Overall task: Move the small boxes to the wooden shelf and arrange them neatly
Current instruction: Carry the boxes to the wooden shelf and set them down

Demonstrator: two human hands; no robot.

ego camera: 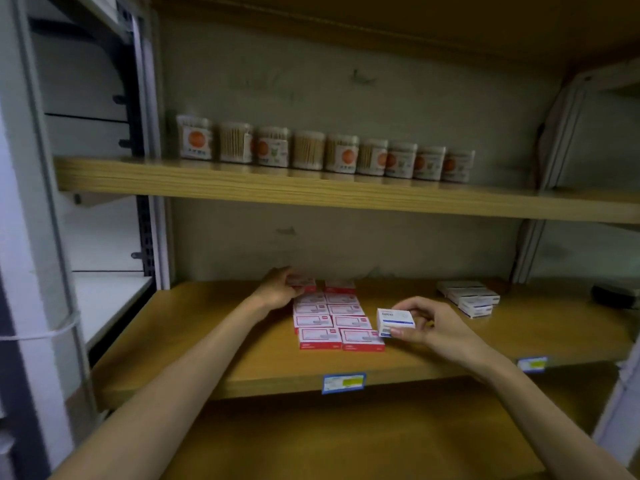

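Observation:
On the middle wooden shelf point(214, 341) several small red-and-white boxes point(332, 320) lie flat in two neat columns. My left hand point(277, 289) reaches to the back of the left column, fingers closed around the rearmost red box point(304, 283). My right hand point(433, 327) holds a small white-and-blue box point(393, 321) just right of the front red boxes, slightly above the shelf. A short row of similar white-and-blue boxes point(471, 297) lies further right on the same shelf.
The upper shelf point(277, 187) carries a row of several clear tubs of cotton swabs point(308, 150). Blue price tags point(343, 382) hang on the shelf's front edge. A dark object point(614, 295) sits at far right. A white metal rack point(104, 299) stands left.

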